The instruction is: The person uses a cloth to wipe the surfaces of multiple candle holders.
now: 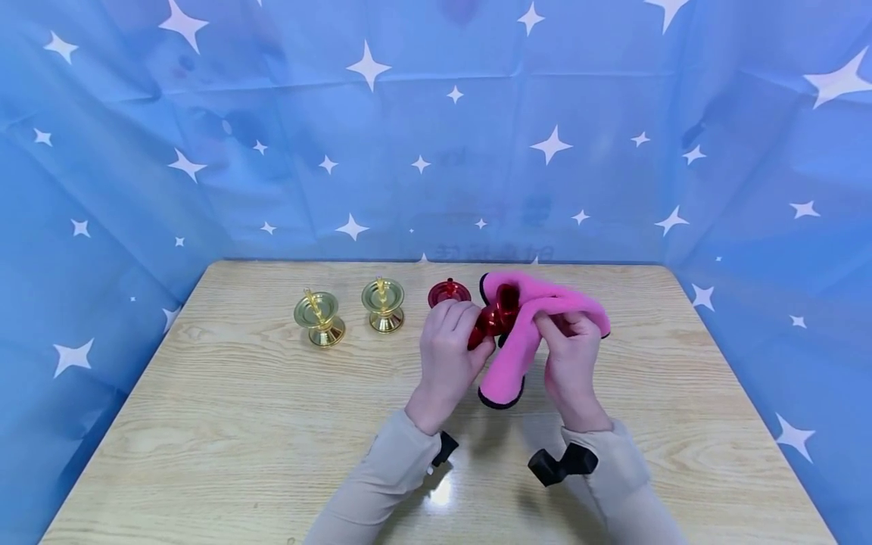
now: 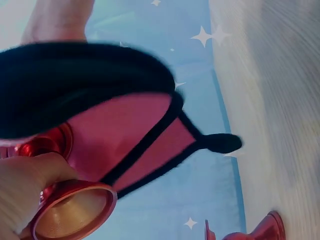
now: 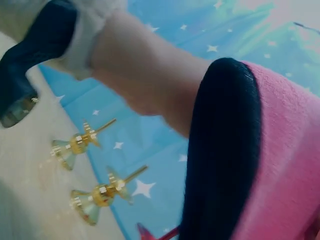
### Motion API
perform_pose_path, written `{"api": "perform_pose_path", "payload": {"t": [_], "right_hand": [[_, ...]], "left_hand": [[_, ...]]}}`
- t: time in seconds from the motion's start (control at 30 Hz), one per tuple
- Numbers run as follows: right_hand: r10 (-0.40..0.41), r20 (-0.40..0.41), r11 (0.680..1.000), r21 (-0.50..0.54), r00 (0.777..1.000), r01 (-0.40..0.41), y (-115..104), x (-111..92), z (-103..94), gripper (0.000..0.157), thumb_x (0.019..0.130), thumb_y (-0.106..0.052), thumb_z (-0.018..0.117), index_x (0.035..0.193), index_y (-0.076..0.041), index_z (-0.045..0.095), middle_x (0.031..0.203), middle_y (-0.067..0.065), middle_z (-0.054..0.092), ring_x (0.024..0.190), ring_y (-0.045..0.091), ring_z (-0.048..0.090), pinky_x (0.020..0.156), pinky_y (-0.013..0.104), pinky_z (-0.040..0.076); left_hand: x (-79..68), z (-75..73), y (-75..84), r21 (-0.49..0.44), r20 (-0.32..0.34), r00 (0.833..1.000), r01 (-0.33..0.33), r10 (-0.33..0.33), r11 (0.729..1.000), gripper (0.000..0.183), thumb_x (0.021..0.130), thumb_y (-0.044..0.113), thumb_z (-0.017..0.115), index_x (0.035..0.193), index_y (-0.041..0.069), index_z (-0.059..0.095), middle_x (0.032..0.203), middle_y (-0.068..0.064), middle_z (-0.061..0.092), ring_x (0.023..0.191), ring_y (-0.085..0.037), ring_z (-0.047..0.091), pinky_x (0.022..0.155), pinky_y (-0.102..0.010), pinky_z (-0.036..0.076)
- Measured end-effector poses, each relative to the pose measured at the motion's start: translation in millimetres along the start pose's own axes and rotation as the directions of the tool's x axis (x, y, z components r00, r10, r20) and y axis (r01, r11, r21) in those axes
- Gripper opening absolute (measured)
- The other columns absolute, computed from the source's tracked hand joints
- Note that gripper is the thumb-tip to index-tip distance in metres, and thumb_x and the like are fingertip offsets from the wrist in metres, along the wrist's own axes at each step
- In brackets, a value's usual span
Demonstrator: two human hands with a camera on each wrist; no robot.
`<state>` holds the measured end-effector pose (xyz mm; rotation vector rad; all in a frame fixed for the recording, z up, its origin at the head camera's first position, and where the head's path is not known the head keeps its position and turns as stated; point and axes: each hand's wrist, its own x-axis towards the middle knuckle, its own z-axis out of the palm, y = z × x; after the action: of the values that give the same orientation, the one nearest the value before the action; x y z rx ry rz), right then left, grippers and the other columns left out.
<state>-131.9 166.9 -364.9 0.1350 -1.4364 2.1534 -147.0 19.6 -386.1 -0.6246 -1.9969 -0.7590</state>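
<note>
My left hand (image 1: 446,352) grips a shiny red candle holder (image 1: 493,321), tilted on its side above the table. In the left wrist view, the hollow, gold-coloured underside of its flared foot (image 2: 77,212) faces the camera. With thumb and fingers, my right hand (image 1: 574,359) pinches a pink cloth (image 1: 507,378) with black edging. The cloth drapes around the holder's far end and partly hides it. A second red candle holder (image 1: 450,292) stands just beyond my left hand, its lower part covered by that hand. In the right wrist view, the cloth (image 3: 287,135) hides my right fingers.
Two gold candle holders (image 1: 383,303) (image 1: 320,318), each with an upright spike in its dish, stand left of my left hand on the light wooden table (image 1: 225,424). A blue curtain (image 1: 436,189) with white stars hangs behind the table and along its sides.
</note>
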Motion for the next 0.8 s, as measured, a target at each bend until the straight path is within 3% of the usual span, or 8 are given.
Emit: {"api": "perform_pose_path", "payload": {"t": [0.17,0.3,0.37,0.47,0.6,0.7,0.8], "right_hand": [[0.002,-0.027,0.989,0.145,1.0,0.002,-9.4,6.2,-0.7,0.034,0.081,0.017,0.045,0.069,-0.006,0.066,0.06,-0.001,0.055,0.053,0.007,0.052,0.05,0.018,0.045],[0.02,-0.047,0.98,0.198,0.999,-0.01,-16.3,9.4,-7.0,0.033,0.081,0.017,0.041,0.067,-0.003,0.062,0.057,0.0,0.05,0.048,0.007,0.048,0.046,0.018,0.042],[-0.006,-0.031,0.99,0.142,0.999,0.011,-18.6,10.0,-11.8,0.031,0.08,0.018,0.041,0.067,-0.003,0.061,0.057,0.0,0.05,0.048,0.007,0.048,0.046,0.018,0.042],[-0.091,0.037,0.995,-0.038,0.995,0.092,-19.3,7.6,-18.1,0.029,0.078,0.018,0.045,0.07,-0.003,0.062,0.059,-0.002,0.053,0.051,0.006,0.048,0.047,0.016,0.041],[-0.197,0.198,0.925,-0.288,0.96,0.249,-16.5,0.2,-19.0,0.017,0.078,0.017,0.051,0.077,0.004,0.061,0.065,-0.008,0.054,0.055,0.002,0.046,0.049,0.014,0.036],[-0.225,0.307,0.875,-0.353,0.925,0.33,-13.3,-4.5,-15.1,0.009,0.079,0.017,0.052,0.083,0.012,0.059,0.072,-0.011,0.057,0.06,-0.001,0.05,0.054,0.012,0.04],[-0.256,0.38,0.849,-0.35,0.889,0.395,-9.9,-7.9,-12.0,0.01,0.081,0.014,0.05,0.085,0.015,0.059,0.079,-0.013,0.062,0.068,-0.002,0.056,0.061,0.013,0.044]], "left_hand": [[-2.5,-1.5,-5.5,-0.038,0.018,0.999,0.043,-0.042,0.998,0.027,0.064,0.009,0.075,0.088,0.003,0.065,0.089,-0.007,0.066,0.089,-0.023,0.057,0.086,-0.033,0.046],[-5.1,-2.2,-9.8,-0.079,0.023,0.995,0.1,-0.099,0.992,0.027,0.063,0.008,0.075,0.087,0.004,0.064,0.087,-0.007,0.065,0.087,-0.022,0.056,0.084,-0.034,0.046],[-5.4,-2.7,-11.1,-0.112,0.013,0.991,0.13,-0.13,0.985,0.027,0.062,0.006,0.075,0.087,0.003,0.063,0.085,-0.007,0.065,0.086,-0.023,0.056,0.082,-0.035,0.046],[-4.7,-3.4,-12.4,-0.154,-0.007,0.987,0.157,-0.16,0.976,0.029,0.061,0.006,0.076,0.087,0.003,0.063,0.086,-0.007,0.066,0.086,-0.024,0.056,0.081,-0.037,0.046],[-3.3,-3.1,-11.2,-0.173,-0.019,0.985,0.164,-0.17,0.971,0.03,0.061,0.006,0.076,0.087,0.003,0.064,0.086,-0.007,0.066,0.086,-0.024,0.056,0.081,-0.037,0.046],[-2.7,-1.9,-7.8,-0.167,-0.024,0.988,0.148,-0.154,0.975,0.03,0.06,0.006,0.076,0.087,0.003,0.063,0.085,-0.007,0.066,0.085,-0.023,0.056,0.081,-0.036,0.046],[-2.4,-0.8,-4.5,-0.156,-0.037,0.99,0.132,-0.14,0.979,0.03,0.06,0.006,0.075,0.087,0.004,0.063,0.084,-0.007,0.065,0.084,-0.024,0.056,0.08,-0.036,0.046]]}}
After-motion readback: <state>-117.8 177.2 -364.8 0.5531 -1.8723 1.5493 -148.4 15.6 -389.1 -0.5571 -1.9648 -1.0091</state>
